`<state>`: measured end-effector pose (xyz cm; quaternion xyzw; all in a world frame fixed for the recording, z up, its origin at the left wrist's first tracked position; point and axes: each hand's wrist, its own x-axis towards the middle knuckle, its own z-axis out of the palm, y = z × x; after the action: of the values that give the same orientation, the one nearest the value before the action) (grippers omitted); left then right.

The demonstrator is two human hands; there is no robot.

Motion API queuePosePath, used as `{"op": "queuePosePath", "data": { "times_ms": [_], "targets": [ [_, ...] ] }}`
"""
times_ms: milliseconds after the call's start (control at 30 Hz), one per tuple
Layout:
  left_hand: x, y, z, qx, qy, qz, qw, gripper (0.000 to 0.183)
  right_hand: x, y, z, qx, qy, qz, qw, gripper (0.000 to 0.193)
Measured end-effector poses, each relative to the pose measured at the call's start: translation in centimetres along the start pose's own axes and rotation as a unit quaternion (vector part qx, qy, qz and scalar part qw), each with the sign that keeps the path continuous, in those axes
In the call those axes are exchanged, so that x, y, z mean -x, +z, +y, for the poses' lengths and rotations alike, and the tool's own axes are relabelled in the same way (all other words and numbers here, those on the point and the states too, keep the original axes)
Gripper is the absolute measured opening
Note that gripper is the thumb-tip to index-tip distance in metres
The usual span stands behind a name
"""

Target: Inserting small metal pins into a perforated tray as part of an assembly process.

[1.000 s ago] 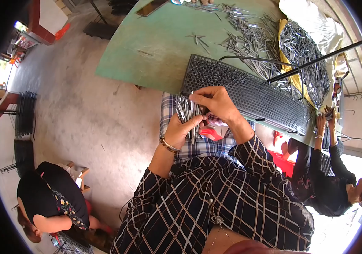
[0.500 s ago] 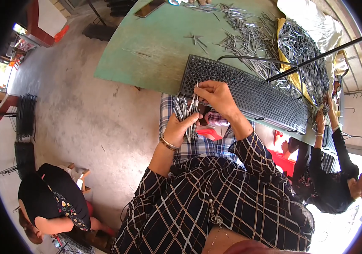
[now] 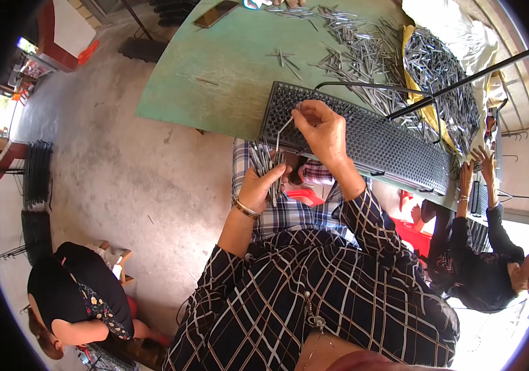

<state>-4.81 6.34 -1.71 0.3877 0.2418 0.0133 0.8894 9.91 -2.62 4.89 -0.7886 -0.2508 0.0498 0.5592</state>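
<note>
My left hand (image 3: 259, 185) is closed round a bundle of thin grey metal rods (image 3: 261, 157), whose ends stick up past my thumb. Above and to the right of it, my right hand (image 3: 323, 131) pinches one slim metal rod (image 3: 285, 128) at its upper end. That rod slants down from my fingertips toward the bundle. Just behind my right hand lies a long black rack (image 3: 394, 151) full of round holes, along the near edge of the green table (image 3: 196, 93). The fingers of my left hand are partly hidden behind the bundle.
Loose metal rods (image 3: 351, 46) are strewn over the far table, beside an open sack of rods (image 3: 440, 74). A black metal frame (image 3: 462, 83) reaches over the rack. A phone (image 3: 217, 13) lies at the far left. One person works at right (image 3: 481, 247); another bends at lower left (image 3: 82, 294).
My right hand has moved up and away from the bundle, drawing one rod out over the rack. My left hand stays nearly in place. The person at right has shifted a hand.
</note>
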Motion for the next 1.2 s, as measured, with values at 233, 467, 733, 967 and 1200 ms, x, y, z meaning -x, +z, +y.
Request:
{"op": "queuePosePath", "data": {
  "times_ms": [233,467,733,967,1200],
  "targets": [
    [0.4,0.3,0.4,0.000,-0.003,-0.007,1.000,0.045,-0.4,1.0,0.8,0.123,-0.148,0.039,0.980,0.015],
    [0.9,0.4,0.3,0.009,-0.005,-0.007,1.000,0.044,0.2,1.5,1.3,0.175,-0.256,-0.027,0.950,0.016],
    [1.0,0.1,0.3,0.018,0.004,-0.014,1.000,0.043,0.0,1.2,0.5,0.125,-0.182,-0.059,0.974,0.017],
    [1.0,0.5,0.7,0.015,0.003,-0.008,1.000,0.044,-0.4,0.8,0.1,0.019,-0.060,-0.033,0.997,0.026],
    [1.0,0.7,0.7,0.028,-0.006,-0.015,0.999,0.043,-0.1,1.7,1.8,0.027,-0.096,-0.006,0.995,0.029]
  ]
}}
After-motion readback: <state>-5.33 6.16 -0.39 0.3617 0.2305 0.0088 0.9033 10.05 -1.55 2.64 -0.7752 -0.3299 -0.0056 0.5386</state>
